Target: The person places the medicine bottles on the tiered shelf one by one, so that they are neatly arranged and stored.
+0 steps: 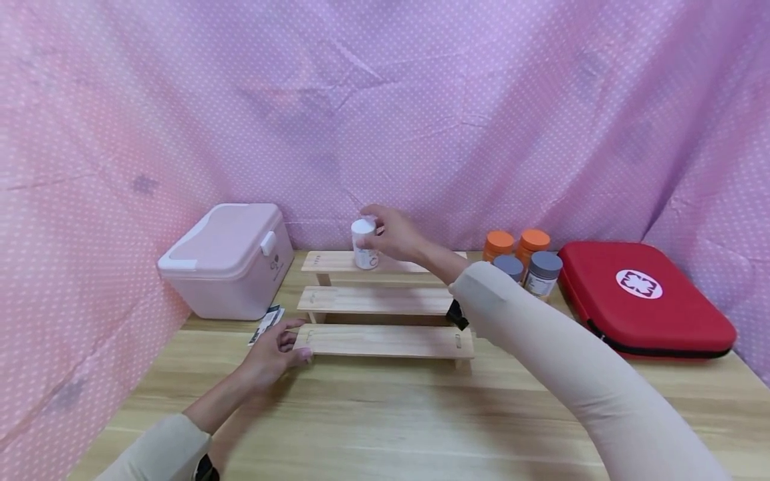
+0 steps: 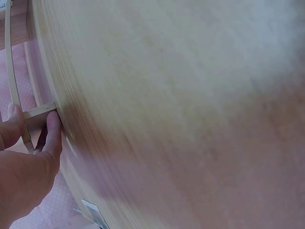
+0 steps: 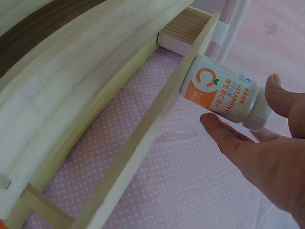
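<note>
Upper centre of the head view: a white vitamin C bottle (image 3: 224, 93) is upright at the rear board of a three-tier wooden rack (image 1: 385, 341), left of its middle, base touching or nearly touching the wood. Thumb and fingers of the right hand (image 1: 394, 234) bend about its cap and side — whether they press on it cannot be told. The left hand (image 1: 277, 354), left of centre, pinches the left end of the front board. The bottle is probably light and stiff, slightly slippery, hardly fragile; the body below the cap should offer the best hold. Narrow boards give little footing, and two lower tiers lie before it. At centre right, orange-capped bottles (image 1: 499, 244) and grey-capped bottles (image 1: 544, 267) crowd the right sleeve (image 1: 541, 334) — the likeliest obstacle. A red case (image 1: 644, 300) lies far right, a pink box (image 1: 219, 267) upper left.
</note>
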{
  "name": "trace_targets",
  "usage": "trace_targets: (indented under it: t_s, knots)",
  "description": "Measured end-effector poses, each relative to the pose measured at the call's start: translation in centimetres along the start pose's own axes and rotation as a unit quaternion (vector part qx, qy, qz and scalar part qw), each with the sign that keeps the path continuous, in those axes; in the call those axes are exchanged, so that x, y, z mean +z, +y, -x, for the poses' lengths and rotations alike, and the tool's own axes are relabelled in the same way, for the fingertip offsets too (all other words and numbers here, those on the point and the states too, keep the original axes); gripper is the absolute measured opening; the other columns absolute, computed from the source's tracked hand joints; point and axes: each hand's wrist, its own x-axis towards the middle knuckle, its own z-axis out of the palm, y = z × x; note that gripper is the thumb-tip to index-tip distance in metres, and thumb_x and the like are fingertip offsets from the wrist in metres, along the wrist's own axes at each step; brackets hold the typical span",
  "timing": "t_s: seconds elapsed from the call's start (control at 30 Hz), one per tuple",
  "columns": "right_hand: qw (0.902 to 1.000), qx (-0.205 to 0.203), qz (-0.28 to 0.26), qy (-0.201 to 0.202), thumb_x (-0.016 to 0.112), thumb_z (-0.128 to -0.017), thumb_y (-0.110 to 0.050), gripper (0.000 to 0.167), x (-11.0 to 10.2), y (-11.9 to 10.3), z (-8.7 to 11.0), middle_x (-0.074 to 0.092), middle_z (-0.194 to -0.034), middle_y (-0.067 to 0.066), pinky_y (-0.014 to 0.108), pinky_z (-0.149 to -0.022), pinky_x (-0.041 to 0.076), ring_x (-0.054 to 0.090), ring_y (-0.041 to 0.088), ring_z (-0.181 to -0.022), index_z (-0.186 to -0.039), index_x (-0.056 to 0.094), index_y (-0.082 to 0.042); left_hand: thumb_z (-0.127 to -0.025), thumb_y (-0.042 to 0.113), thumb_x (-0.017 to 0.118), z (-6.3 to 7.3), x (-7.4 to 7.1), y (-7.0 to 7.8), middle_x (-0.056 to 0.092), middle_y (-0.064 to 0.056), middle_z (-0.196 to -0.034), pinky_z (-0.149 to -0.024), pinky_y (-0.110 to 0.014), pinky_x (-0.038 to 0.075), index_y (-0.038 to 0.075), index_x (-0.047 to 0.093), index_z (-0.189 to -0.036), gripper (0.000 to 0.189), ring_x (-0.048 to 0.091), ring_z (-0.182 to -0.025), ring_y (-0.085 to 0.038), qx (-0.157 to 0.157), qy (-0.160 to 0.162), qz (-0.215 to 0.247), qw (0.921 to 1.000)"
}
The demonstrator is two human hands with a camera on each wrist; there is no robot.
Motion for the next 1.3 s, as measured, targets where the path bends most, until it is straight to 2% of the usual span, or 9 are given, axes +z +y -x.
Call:
trace_targets:
  t_s: [0.07,0.17,0.37,0.5,0.63,0.87,1.03,1.1,1.3]
  knots:
    - [0.9999,0.006,-0.012,-0.005,0.072,-0.087,-0.014,0.065,-0.7,0.0,0.5,0.051,-0.133,0.025,0.038,-0.089,0.052,0.057,0.034,-0.114,-0.144,0.04,-0.006,-0.086,-0.004,0.067,0.0,0.1,0.0,0.062,-0.027,-0.113,-0.072,-0.024,0.054,-0.006,0.039,-0.137,0.059,0.066,-0.089,-0.024,0.003,-0.002,0.005,1.0]
    - [0.9999,0.005,-0.011,-0.005,0.072,-0.087,-0.017,0.07,-2.3,0.0,1.5,0.044,-0.139,0.025,0.042,-0.093,0.049,0.053,0.038,-0.119,-0.146,0.036,-0.006,-0.086,-0.004,0.067,-0.1,0.1,0.1,0.063,-0.027,-0.112,-0.07,-0.023,0.054,-0.006,0.039,-0.137,0.059,0.066,-0.087,-0.023,0.005,0.0,0.004,1.0]
    - [0.9994,-0.017,0.024,0.019,0.072,-0.087,-0.017,0.065,-6.0,1.0,4.6,0.048,-0.135,0.025,0.046,-0.1,0.043,0.051,0.039,-0.121,-0.142,0.04,-0.003,-0.085,-0.002,0.068,0.0,0.0,0.0,0.066,-0.022,-0.105,-0.067,-0.023,0.052,-0.006,0.038,-0.137,0.06,0.065,-0.085,-0.022,0.005,0.001,-0.008,1.0]
    - [0.9987,-0.025,0.035,0.027,0.071,-0.088,-0.014,0.062,-8.0,2.5,7.4,0.048,-0.136,0.024,0.048,-0.103,0.04,0.049,0.038,-0.122,-0.141,0.041,-0.001,-0.085,-0.002,0.069,0.1,-0.1,-0.1,0.067,-0.017,-0.1,-0.067,-0.022,0.05,-0.006,0.038,-0.138,0.061,0.063,-0.083,-0.02,0.003,0.0,-0.013,0.9999]
    - [0.9986,-0.021,0.039,0.029,0.07,-0.089,-0.014,0.06,-9.3,4.3,10.5,0.049,-0.135,0.021,0.05,-0.102,0.04,0.047,0.037,-0.123,-0.14,0.042,-0.001,-0.085,-0.001,0.069,0.1,-0.2,-0.1,0.067,-0.019,-0.102,-0.068,-0.022,0.051,-0.006,0.038,-0.138,0.061,0.063,-0.085,-0.02,-0.001,0.0,-0.015,0.9999]
    - [0.9952,-0.01,0.078,0.058,0.072,-0.088,-0.019,0.06,-10.7,6.8,14.6,0.052,-0.135,0.017,0.051,-0.098,0.042,0.05,0.037,-0.121,-0.139,0.046,-0.003,-0.085,-0.001,0.069,0.1,-0.1,0.0,0.067,-0.017,-0.101,-0.068,-0.022,0.051,-0.004,0.038,-0.138,0.062,0.064,-0.085,-0.021,-0.01,0.004,-0.014,0.9998]
    - [0.9917,0.011,0.103,0.076,0.072,-0.088,-0.026,0.06,-11.3,8.3,17.0,0.054,-0.133,0.016,0.052,-0.095,0.044,0.052,0.036,-0.119,-0.14,0.047,-0.008,-0.085,-0.001,0.069,0.2,0.0,-0.1,0.066,-0.018,-0.102,-0.069,-0.023,0.052,-0.007,0.035,-0.139,0.063,0.064,-0.083,-0.022,0.006,-0.009,0.01,0.9999]
    - [0.991,0.024,0.106,0.077,0.072,-0.087,-0.029,0.061,-11.4,9.0,17.8,0.055,-0.131,0.016,0.05,-0.093,0.046,0.054,0.036,-0.116,-0.139,0.047,-0.009,-0.086,-0.001,0.068,0.2,0.0,-0.1,0.066,-0.02,-0.104,-0.07,-0.023,0.052,-0.008,0.035,-0.139,0.063,0.064,-0.085,-0.022,0.011,-0.012,0.009,0.9998]
    - [0.9916,0.048,0.096,0.073,0.074,-0.086,-0.027,0.063,-10.6,11.8,19.7,0.056,-0.127,0.017,0.042,-0.09,0.05,0.055,0.037,-0.114,-0.138,0.047,-0.005,-0.087,0.001,0.068,0.1,-0.1,0.0,0.064,-0.021,-0.111,-0.071,-0.024,0.054,-0.003,0.037,-0.14,0.061,0.064,-0.088,-0.021,-0.001,-0.009,-0.004,1.0]
